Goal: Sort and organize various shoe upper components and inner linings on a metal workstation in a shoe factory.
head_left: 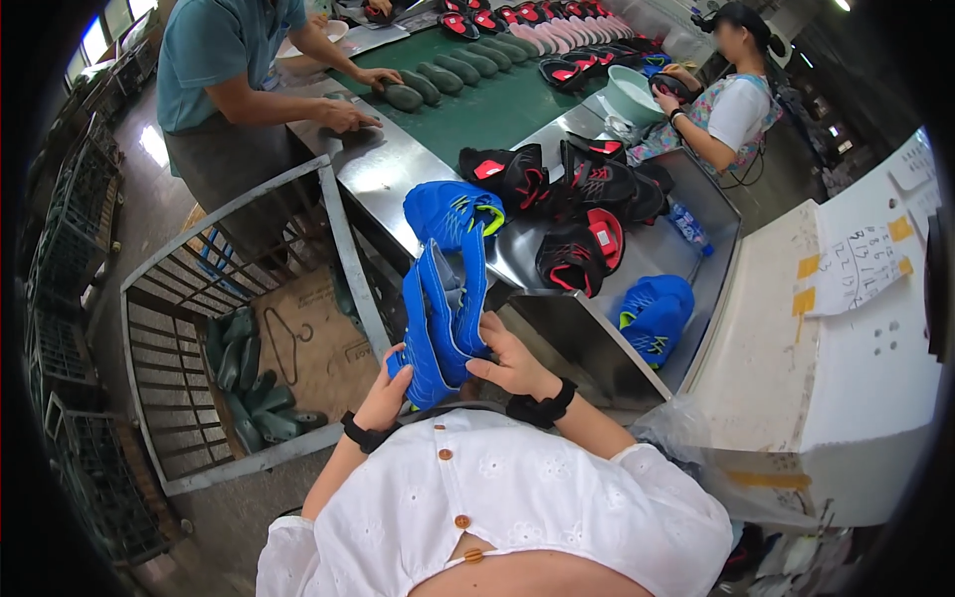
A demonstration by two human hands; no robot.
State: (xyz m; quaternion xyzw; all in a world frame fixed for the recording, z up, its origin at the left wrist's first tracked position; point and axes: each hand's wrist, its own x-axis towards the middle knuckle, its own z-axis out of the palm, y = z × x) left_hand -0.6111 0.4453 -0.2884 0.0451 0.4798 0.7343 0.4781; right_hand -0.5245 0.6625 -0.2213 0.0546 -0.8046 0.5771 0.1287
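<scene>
In front of my chest I hold a blue shoe upper (428, 343) with pale stitching, its open ankle edges and tongue standing up. My left hand (381, 396) grips its lower left side, thumb on top. On its right side, my right hand (510, 360) has fingers and thumb closed on the edge. Just beyond lies another blue upper (438, 214) with a lime lining, on the metal bench. Black-and-red uppers (580, 254) are heaped to its right. A further blue upper (657, 310) rests in the metal tray (708, 333).
Left of me stands a metal cage cart (343, 249) with dark green shoe lasts (239, 358) on cardboard. A co-worker (224, 85) touches lasts on the green tabletop (468, 109). Another person (731, 109) handles a dark shoe at right. A bottle (688, 227) lies in the tray.
</scene>
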